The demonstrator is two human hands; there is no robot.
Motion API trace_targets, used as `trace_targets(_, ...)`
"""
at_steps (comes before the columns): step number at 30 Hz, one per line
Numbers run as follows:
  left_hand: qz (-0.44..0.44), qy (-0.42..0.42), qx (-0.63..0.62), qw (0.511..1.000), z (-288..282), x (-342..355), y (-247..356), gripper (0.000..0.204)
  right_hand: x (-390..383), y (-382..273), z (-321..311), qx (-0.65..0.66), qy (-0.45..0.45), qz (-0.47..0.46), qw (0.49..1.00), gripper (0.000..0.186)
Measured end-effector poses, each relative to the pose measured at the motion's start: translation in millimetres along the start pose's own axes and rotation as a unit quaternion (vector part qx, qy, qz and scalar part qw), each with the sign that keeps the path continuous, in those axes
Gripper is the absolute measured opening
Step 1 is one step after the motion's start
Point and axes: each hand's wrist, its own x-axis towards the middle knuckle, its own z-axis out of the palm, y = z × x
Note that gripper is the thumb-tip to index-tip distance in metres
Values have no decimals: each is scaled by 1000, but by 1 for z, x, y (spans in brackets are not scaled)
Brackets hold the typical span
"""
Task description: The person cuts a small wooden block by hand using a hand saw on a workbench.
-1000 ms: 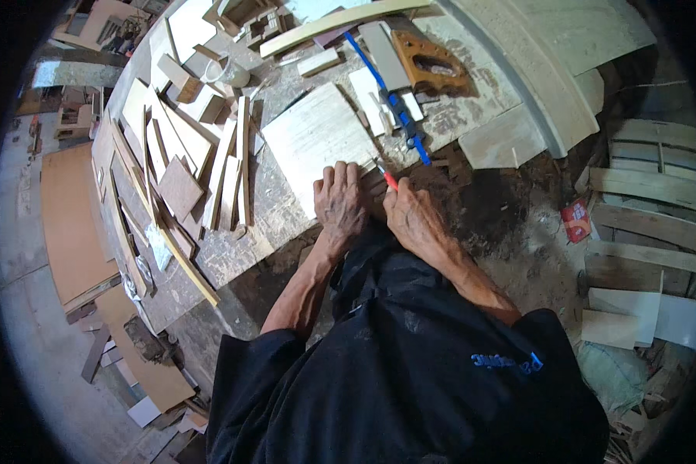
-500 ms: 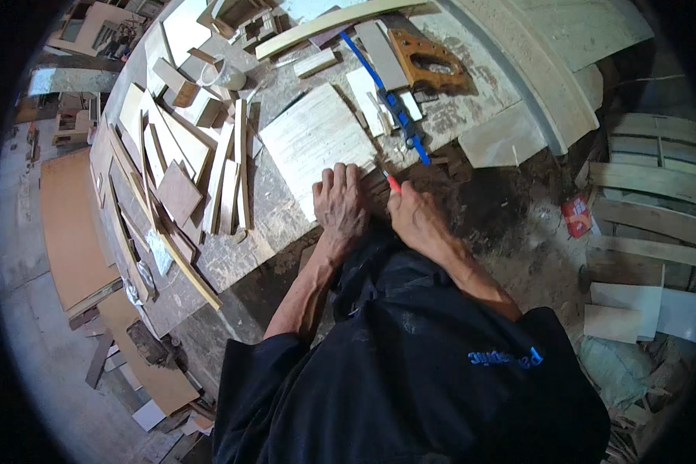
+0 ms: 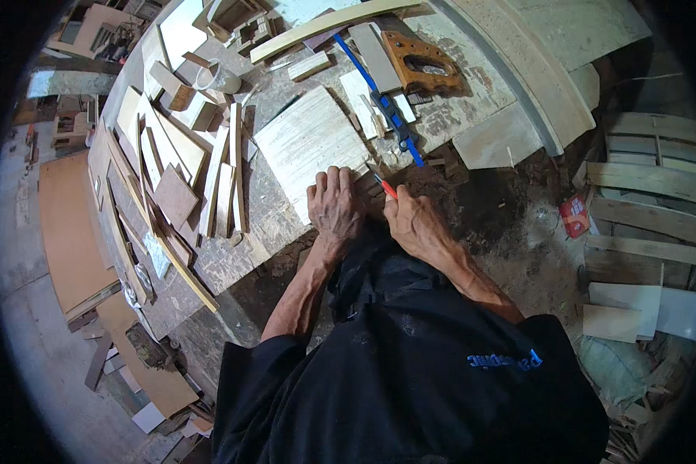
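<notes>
A pale square wooden board (image 3: 313,139) lies on the workbench at its near edge. My left hand (image 3: 335,203) is closed on the board's near edge, its fingers bent over the top and its thumb hidden. In my right hand (image 3: 419,224) is a slim red-handled tool (image 3: 387,187) with a thin metal tip. The tip points up and left at the board's right corner; whether it touches the wood I cannot tell. Beyond that corner lie a blue bar clamp (image 3: 387,104) and a handsaw with a wooden handle (image 3: 424,66).
Loose wood strips (image 3: 226,182) and offcuts pile up on the bench's left, around a whitish cup (image 3: 218,79). A long curved panel (image 3: 518,69) lies at the far right. Curved slats and boards (image 3: 634,174) stack on the floor to the right, near a red packet (image 3: 574,216).
The view has shifted a little. More of the red-handled tool shows beyond my right hand, its tip still near the board's right corner. My left hand stays on the board.
</notes>
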Motion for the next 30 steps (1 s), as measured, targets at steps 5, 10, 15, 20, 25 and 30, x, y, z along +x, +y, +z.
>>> trace_targets(5,7,0,-6,1000,-4,2,4,34,4,14,21,-39,55,-11,998,34)
trace_targets(10,15,5,10,1000,-1,2,1,35,4,38,36,-103,121,-130,979,32)
trace_targets(15,-3,-17,20,1000,-1,0,0,35,-8,9,15,-48,56,-17,997,32)
trace_targets(20,19,8,15,1000,-1,2,1,36,0,35,38,-139,107,-104,979,29)
trace_targets(25,20,7,5,1000,-5,0,0,40,8,26,23,-52,112,-98,988,30)
trace_targets(30,6,1,30,1000,-4,1,2,39,-4,18,7,36,99,-73,992,30)
